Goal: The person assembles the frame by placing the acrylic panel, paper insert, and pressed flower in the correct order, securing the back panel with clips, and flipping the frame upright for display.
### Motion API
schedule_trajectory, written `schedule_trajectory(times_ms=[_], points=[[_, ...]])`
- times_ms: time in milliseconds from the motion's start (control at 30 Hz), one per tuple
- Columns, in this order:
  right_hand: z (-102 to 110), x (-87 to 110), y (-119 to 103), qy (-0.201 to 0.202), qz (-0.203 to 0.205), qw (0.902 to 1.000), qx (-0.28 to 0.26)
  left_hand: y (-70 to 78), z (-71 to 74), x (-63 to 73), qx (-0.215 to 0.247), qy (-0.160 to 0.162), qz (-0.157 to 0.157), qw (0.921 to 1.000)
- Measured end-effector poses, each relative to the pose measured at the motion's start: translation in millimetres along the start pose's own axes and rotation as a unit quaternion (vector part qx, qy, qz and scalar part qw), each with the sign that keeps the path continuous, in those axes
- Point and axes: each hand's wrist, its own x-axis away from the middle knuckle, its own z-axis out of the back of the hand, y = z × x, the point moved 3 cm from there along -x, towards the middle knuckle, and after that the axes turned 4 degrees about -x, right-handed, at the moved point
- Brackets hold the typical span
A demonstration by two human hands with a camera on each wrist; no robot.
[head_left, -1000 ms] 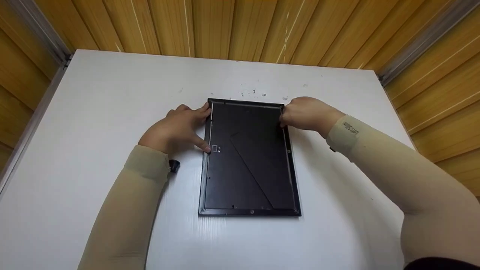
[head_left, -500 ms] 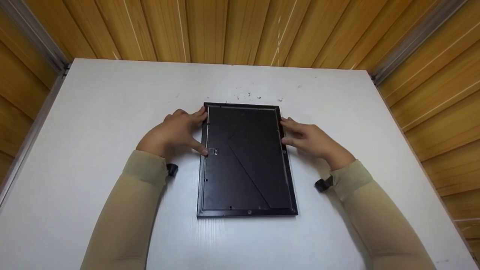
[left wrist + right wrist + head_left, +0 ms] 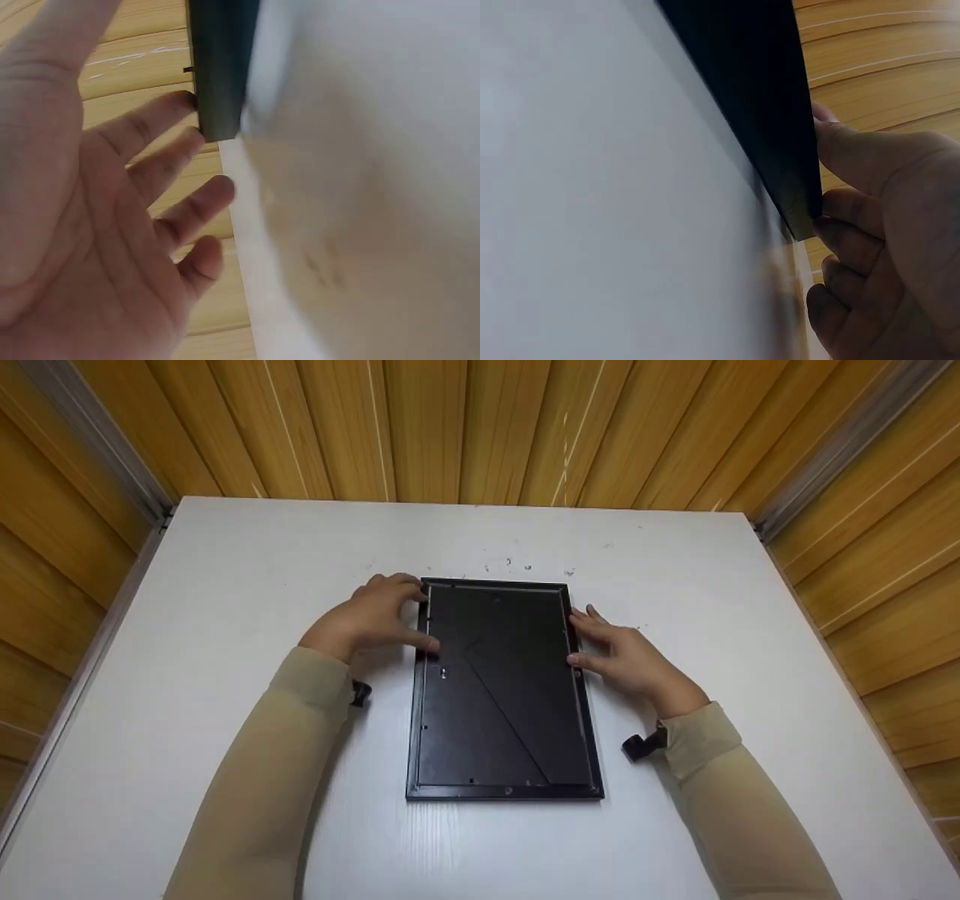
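Observation:
A black picture frame [image 3: 506, 697] lies back side up on the white table, its folded stand marked by a slanting line. My left hand [image 3: 367, 619] is at the frame's upper left side, thumb over the rim onto the back panel, just above a small metal hanger [image 3: 442, 673]. In the left wrist view two fingertips are against the frame's side wall [image 3: 223, 71], with the other fingers loosely spread. On the opposite side, my right hand [image 3: 634, 664] touches the right rim with thumb and fingertips. The right wrist view shows these fingers slightly bent beside the black edge [image 3: 754, 90].
The white table [image 3: 262, 562] carries a few dark marks beyond the frame. Yellow wood-patterned panels [image 3: 427, 427] rise behind it and at both sides. Black wrist devices [image 3: 641, 746] stick out from beneath both sleeves.
My right hand has come down from the top right corner along the right rim, its fingers loosening. My left thumb has slid up the left side, away from the metal hanger.

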Motion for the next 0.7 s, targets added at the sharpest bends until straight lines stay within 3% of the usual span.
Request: schedule_trajectory(times_ms=[133,233,433,700], points=[[-2.1,1.5,3.3,0.004,0.006,1.0000,-0.002,8.1,1.7,-25.6,0.006,0.000,-0.012,0.9999],[-5.1,-0.8,3.3,0.005,0.010,0.9999,-0.007,5.8,1.3,-36.7,0.015,-0.022,-0.016,0.9995],[-9.7,-6.0,0.8,0.001,0.014,0.9998,-0.014,-2.1,2.1,-39.1,0.008,-0.047,-0.010,0.9988],[-7.7,-7.6,-1.6,0.002,0.011,0.9999,-0.002,-2.0,4.1,-41.1,0.004,-0.038,-0.016,0.9991]])
